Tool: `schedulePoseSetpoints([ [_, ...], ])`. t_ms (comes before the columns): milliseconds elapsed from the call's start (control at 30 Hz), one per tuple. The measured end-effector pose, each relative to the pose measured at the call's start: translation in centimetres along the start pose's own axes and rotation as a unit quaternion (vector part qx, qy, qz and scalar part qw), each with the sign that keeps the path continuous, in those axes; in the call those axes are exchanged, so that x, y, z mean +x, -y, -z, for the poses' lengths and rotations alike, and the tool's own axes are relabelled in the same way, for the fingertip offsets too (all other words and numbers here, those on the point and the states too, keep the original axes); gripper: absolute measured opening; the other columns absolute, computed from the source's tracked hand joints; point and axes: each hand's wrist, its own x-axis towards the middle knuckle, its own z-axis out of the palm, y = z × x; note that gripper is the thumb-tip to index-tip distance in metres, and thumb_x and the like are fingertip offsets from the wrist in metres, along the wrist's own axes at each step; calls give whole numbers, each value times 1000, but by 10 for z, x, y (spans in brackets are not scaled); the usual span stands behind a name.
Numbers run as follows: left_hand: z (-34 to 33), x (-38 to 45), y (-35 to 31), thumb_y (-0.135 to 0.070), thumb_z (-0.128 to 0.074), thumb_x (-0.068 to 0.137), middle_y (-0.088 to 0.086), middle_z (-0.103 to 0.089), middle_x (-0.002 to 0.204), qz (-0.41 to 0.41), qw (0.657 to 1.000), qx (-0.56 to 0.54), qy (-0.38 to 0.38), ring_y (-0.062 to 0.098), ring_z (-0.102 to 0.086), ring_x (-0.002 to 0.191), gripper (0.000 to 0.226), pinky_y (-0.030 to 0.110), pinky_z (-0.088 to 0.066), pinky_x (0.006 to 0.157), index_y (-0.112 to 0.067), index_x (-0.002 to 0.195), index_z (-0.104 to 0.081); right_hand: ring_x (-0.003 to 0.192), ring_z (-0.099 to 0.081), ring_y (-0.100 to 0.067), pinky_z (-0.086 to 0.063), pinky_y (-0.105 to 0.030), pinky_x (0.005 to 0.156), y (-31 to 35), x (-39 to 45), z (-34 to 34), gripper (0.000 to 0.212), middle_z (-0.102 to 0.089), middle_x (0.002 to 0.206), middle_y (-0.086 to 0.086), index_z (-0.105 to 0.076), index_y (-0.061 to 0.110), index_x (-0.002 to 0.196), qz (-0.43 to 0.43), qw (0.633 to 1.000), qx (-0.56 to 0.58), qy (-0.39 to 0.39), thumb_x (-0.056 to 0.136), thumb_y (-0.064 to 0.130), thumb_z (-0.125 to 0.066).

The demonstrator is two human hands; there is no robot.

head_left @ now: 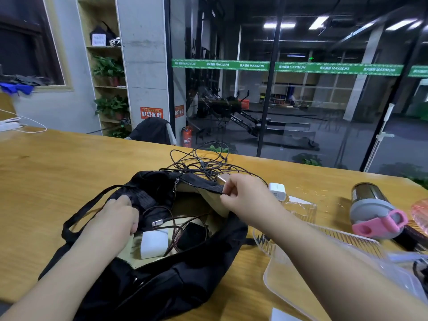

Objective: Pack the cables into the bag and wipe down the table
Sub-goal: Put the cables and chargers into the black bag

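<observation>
A black bag (185, 281) lies open on the wooden table (58, 163). My left hand (115, 218) grips the bag's near-left rim and holds it open. My right hand (245, 195) pinches the far rim of the opening together with a metal plug of a cable. A tangle of dark cables (203, 163) lies on the table just behind the bag. Inside the bag I see a white block (154, 243), a dark cable with a silver plug (157, 223) and a black item (192, 235).
A white charger (276, 190) sits right of my right hand. A clear plastic tray (301, 262) lies under my right forearm. A bottle with a pink and grey lid (372, 212) lies at the right. A white power strip (9, 125) sits far left.
</observation>
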Motion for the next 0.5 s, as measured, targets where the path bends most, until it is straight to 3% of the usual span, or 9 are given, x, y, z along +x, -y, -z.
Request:
schedulePoseSetpoints([
  [133,2,4,4,7,-51,76,-4,-39,105,47,998,-39,-8,16,-39,94,25,24,-39,70,-16,80,-61,84,-52,-14,-44,-24,68,8,-9,-3,14,-55,88,5,-59,20,99,28,998,-53,-17,86,17,-54],
  [267,0,3,4,9,-44,81,-2,-38,122,49,995,-24,-78,19,-33,109,41,25,-39,75,-18,105,-63,103,-46,-20,-40,-35,86,31,-19,-18,20,-56,105,2,-62,21,103,146,979,-139,-40,89,25,-49],
  [433,-2,4,1,9,-37,81,-2,-32,136,48,990,-3,-134,21,-32,114,54,25,-37,69,-21,124,-48,123,-39,-24,-33,-41,104,54,-23,-51,41,-48,132,-3,-54,23,128,168,969,-116,141,93,44,-46],
  [500,-1,6,3,8,-34,83,3,-33,136,61,985,-45,-153,25,-34,114,52,31,-40,77,-15,128,-45,118,-45,-28,-38,-42,98,54,-24,-58,40,-52,128,-6,-55,21,125,156,950,-166,215,94,44,-45],
])
